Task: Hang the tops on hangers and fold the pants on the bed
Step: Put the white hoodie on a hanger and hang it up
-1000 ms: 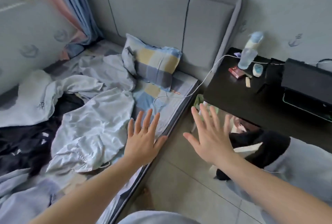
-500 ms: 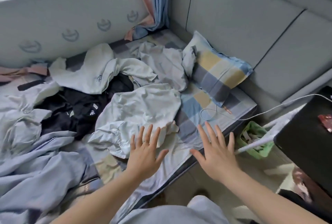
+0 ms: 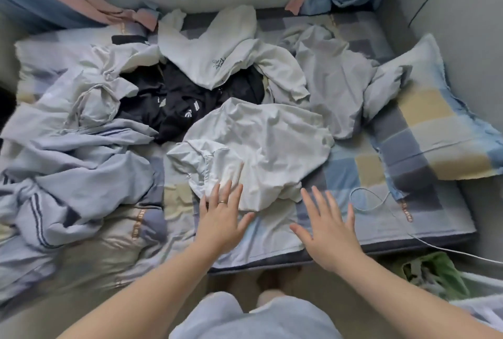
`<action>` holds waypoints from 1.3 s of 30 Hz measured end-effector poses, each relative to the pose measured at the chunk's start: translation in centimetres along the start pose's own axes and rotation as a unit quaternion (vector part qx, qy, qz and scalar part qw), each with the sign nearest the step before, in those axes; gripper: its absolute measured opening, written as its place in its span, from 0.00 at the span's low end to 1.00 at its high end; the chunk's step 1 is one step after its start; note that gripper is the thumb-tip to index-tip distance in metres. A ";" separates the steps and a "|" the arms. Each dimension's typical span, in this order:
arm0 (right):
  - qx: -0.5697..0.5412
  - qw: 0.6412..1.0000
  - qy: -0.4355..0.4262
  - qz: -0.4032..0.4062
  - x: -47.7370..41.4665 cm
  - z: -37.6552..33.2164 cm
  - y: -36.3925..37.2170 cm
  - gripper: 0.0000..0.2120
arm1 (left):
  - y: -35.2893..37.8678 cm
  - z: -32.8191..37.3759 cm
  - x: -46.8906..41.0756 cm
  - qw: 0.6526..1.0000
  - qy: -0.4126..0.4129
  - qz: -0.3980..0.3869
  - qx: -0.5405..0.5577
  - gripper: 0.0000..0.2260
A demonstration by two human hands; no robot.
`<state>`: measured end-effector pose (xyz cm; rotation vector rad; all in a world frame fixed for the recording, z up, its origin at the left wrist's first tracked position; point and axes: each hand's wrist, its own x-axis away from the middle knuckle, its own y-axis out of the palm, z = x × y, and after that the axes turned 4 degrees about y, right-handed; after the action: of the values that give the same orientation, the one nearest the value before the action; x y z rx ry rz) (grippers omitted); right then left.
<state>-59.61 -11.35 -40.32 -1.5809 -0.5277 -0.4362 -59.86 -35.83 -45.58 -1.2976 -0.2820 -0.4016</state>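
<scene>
Fingers (image 3: 227, 197) of left hand (image 3: 221, 220) straight and spread, tips over the near edge of the crumpled white cotton garment (image 3: 261, 148); nothing held, contact unclear. Right hand (image 3: 330, 229) equally splayed, empty, above the blue-and-yellow checked bed sheet (image 3: 351, 170) just beside that garment.

Step looks like: pick first item. Suggest pinching two hem or shoulder points and lifting clear to tell top from pants before sorting.

Pile behind: black garment with white marks (image 3: 187, 99), white top with small chest logo (image 3: 217, 52), pale blue striped garment (image 3: 68, 164), grey top (image 3: 334, 85).

Thin white cable (image 3: 366, 202) looped on the sheet near right hand: snag risk. Green basket (image 3: 435, 270) on the floor, contents blurred. No hangers I can make out.
</scene>
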 end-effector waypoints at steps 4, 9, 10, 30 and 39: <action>0.030 0.999 -0.028 -0.019 -4.7 0.9 1.6 0.36 | 3.5 -1.2 -1.1 0.998 -0.046 -0.040 0.002 0.41; 0.030 0.998 -0.017 -0.045 -11.5 1.4 6.3 0.36 | 9.3 -3.0 -5.0 0.994 -0.067 -0.083 0.014 0.42; 0.024 0.998 -0.009 -0.049 -13.0 1.5 7.7 0.36 | 10.7 -3.3 -6.1 0.994 -0.067 -0.088 0.017 0.43; -0.333 0.922 0.192 0.052 -48.0 16.2 23.9 0.48 | 31.4 4.3 -38.2 0.990 0.134 0.000 -0.042 0.12; -0.671 0.662 0.310 0.121 -51.8 16.7 23.0 0.63 | 28.4 1.6 -34.1 0.949 0.042 -0.298 0.099 0.15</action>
<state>-89.37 0.51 -89.93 -2.6255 0.7920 -1.2717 -77.94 -23.69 -84.29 -0.9757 -0.6302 -0.9146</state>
